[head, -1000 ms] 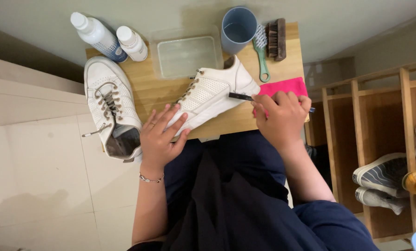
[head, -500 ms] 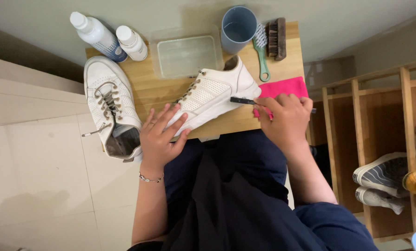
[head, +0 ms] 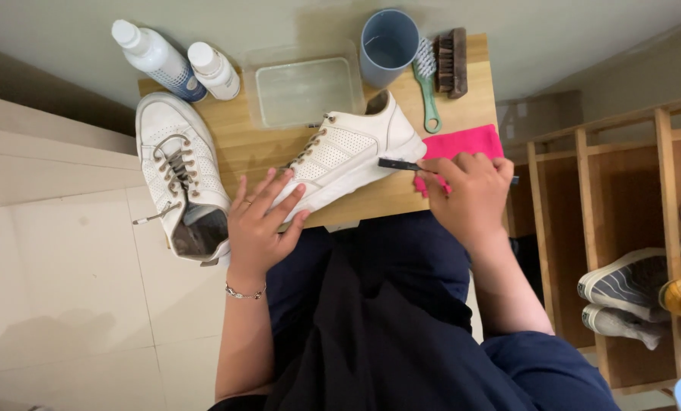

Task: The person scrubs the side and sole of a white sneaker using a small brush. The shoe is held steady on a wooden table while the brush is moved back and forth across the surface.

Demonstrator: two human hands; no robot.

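Sneaker (head: 340, 164), white and perforated, tipped on its side at the middle of the frame on a small wooden table (head: 378, 202), toe toward the lower left, heel toward the upper right. Left hand (head: 260, 224) spread over the toe end, fingers open and flat, pressing down rather than gripping. Right hand (head: 466, 190) at centre right, curled shut around the handle of a thin dark brush (head: 397, 164), its tip touching the sole edge just under the heel; pink cloth (head: 466, 141) partly beneath that hand. Probably somewhere in the middle of the work: upper and sole pale with no plain dirt at this size, so impossible to tell how much of the edge is done. Second sneaker (head: 180, 175) upright at the left, heel end hanging over the table edge, laces loose, touched by neither hand and likely left for later. Along the top of the frame, well apart from both hands: two white-capped bottles (head: 157, 57), a clear tray (head: 302, 91), a blue cup (head: 388, 46), a green-handled brush (head: 428, 87) and a wooden brush (head: 452, 62) beside it
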